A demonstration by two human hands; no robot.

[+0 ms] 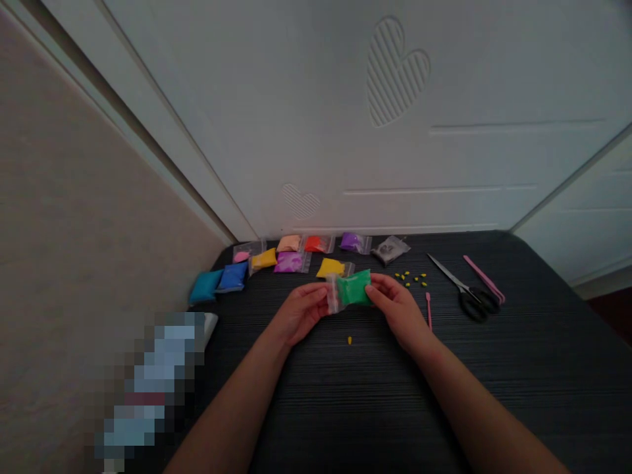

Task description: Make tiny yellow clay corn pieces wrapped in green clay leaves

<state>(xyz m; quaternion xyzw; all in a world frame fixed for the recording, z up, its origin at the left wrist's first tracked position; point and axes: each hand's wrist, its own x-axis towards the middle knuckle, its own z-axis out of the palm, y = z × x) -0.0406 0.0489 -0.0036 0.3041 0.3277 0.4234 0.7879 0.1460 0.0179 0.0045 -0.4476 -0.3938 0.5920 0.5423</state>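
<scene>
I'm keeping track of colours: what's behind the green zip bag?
A yellow zip bag lies just beyond the green zip bag, its far part in view. Its near edge looks partly covered, and anything else directly behind is hidden.

- Held packet [353, 288]: between left hand [302, 313] and right hand [399, 312], over the worktop [316, 401].
- Single piece [349, 340]: before the held packet, between the forearms.
- Loose packets [290, 262]: along the far edge, turning forward at left.
- Cluster of pieces [407, 284]: just beyond the right hand.
- Stick tool [428, 309]: before the cluster.
- Scissors [464, 288]: right of the cluster.
- Second tool [484, 279]: right of the scissors.
</scene>
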